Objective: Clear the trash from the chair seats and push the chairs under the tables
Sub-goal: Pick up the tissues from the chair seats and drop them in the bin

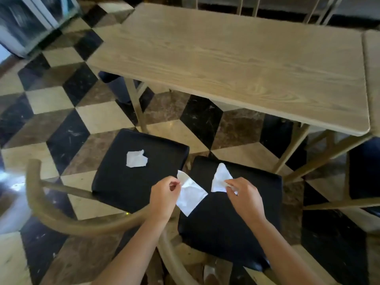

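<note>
Crumpled paper scrap (pixel 136 159) — lying flat near the middle of the left chair seat (pixel 115 182), white, creased, ragged along one edge; neither hand is touching it.

Left chair seat — black, smooth, padded-looking square with rounded corners, carried on a pale bentwood frame whose curved back rail (pixel 53 214) is sweeping round in the foreground.

Left hand (pixel 164 197) — pinching the top edge of a white tissue (pixel 190 195) between thumb and fingertips; the sheet is hanging limp and wrinkled over the gap between the two seats.

Right hand (pixel 244 197) — fingers curling on a second white tissue (pixel 221 179), folded to a soft triangle and rising off the right chair seat (pixel 226 233), also black and smooth.

Table (pixel 236 58) — pale wood with strong grain, rounded corners, slanted legs; both chairs are standing out from it.

Handling note — thin paper is likely tearing easily, so balling each piece into the palm would be helping; one hand would probably be needing to free itself for the scrap on the left seat before any chair is being pushed in.

Floor (pixel 102 118) — polished stone in a cream, brown and black cube pattern.
</note>
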Demonstrator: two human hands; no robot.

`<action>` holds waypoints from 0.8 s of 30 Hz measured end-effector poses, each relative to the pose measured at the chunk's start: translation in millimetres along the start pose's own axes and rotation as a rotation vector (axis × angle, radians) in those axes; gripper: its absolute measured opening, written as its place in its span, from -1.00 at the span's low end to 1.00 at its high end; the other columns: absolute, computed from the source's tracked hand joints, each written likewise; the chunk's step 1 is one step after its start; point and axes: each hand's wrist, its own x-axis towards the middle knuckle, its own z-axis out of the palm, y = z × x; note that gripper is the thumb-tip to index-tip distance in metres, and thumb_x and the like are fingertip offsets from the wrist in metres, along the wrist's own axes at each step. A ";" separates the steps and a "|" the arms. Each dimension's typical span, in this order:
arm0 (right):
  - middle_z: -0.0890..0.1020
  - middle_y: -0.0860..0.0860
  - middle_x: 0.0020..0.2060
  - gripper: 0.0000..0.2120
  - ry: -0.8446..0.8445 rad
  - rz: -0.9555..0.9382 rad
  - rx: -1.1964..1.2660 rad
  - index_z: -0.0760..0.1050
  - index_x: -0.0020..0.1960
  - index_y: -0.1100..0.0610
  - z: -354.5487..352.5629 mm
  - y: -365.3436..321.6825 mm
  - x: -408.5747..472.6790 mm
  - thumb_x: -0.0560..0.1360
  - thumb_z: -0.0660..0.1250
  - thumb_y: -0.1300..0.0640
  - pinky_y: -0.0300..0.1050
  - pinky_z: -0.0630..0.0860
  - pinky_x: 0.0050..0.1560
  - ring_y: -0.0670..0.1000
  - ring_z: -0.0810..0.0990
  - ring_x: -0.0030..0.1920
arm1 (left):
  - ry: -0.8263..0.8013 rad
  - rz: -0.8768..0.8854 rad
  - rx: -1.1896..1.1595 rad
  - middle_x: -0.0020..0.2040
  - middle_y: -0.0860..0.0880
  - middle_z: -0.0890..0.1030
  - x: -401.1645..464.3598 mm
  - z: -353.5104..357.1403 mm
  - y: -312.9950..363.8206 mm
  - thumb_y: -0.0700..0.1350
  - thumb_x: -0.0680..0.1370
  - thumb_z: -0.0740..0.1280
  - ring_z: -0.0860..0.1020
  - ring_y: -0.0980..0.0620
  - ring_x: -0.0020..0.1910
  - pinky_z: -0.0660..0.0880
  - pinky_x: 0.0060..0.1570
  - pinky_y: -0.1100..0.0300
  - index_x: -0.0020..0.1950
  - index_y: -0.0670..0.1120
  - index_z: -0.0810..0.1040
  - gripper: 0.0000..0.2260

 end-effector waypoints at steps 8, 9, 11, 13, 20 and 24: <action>0.63 -0.06 0.02 -0.80 0.027 -0.342 -0.205 0.61 0.08 0.01 17.0 -135.9 -46.1 0.49 0.36 0.19 -0.33 0.43 -0.12 -0.07 0.58 -0.03 | 0.175 0.005 0.014 -0.17 0.03 0.66 -46.1 -132.0 -35.8 -0.14 0.49 0.38 0.51 0.18 -0.22 0.35 -0.23 0.46 -0.09 -0.09 0.64 -0.94; 0.63 -0.05 0.02 -0.80 0.037 -0.372 -0.214 0.61 0.08 0.02 25.8 -153.5 -54.1 0.49 0.36 0.19 -0.29 0.44 -0.11 -0.06 0.58 -0.02 | 0.201 0.013 0.001 -0.19 0.03 0.66 -50.7 -147.5 -46.2 -0.16 0.48 0.38 0.51 0.18 -0.23 0.34 -0.26 0.50 -0.11 -0.09 0.64 -0.95; 0.63 -0.05 0.00 -0.81 0.057 -0.415 -0.235 0.61 0.08 0.02 47.5 -186.8 -71.3 0.50 0.34 0.19 -0.29 0.43 -0.15 -0.08 0.57 -0.05 | 0.235 0.020 -0.016 -0.23 0.08 0.62 -59.3 -178.5 -70.6 -0.17 0.48 0.38 0.51 0.20 -0.25 0.33 -0.31 0.54 -0.13 -0.08 0.64 -0.96; 0.62 -0.08 -0.01 -0.80 0.067 -0.431 -0.255 0.60 0.09 0.01 74.4 -217.2 -90.2 0.51 0.32 0.18 -0.31 0.43 -0.17 -0.10 0.56 -0.05 | 0.246 0.011 -0.002 -0.20 0.11 0.59 -67.5 -209.5 -99.0 -0.13 0.48 0.39 0.48 0.21 -0.24 0.30 -0.31 0.54 -0.08 -0.06 0.63 -0.94; 0.63 -0.07 0.02 -0.70 0.059 -0.483 -0.223 0.52 0.20 -0.03 156.6 -309.0 -141.3 0.50 0.34 0.18 -0.31 0.50 -0.23 -0.07 0.59 -0.04 | 0.271 -0.084 -0.068 -0.04 0.00 0.67 -80.7 -304.5 -185.8 -0.07 0.49 0.39 0.51 0.17 -0.17 0.31 -0.24 0.50 0.00 -0.06 0.63 -0.87; 0.67 -0.02 -0.15 -0.71 0.072 -0.590 -0.186 0.60 0.07 0.05 180.3 -348.8 -148.6 0.39 0.45 0.28 -0.29 0.52 -0.32 -0.03 0.63 -0.20 | 0.279 -0.101 -0.128 -0.11 0.03 0.65 -67.2 -336.8 -208.8 -0.05 0.47 0.41 0.50 0.19 -0.23 0.30 -0.27 0.49 -0.05 -0.03 0.64 -0.90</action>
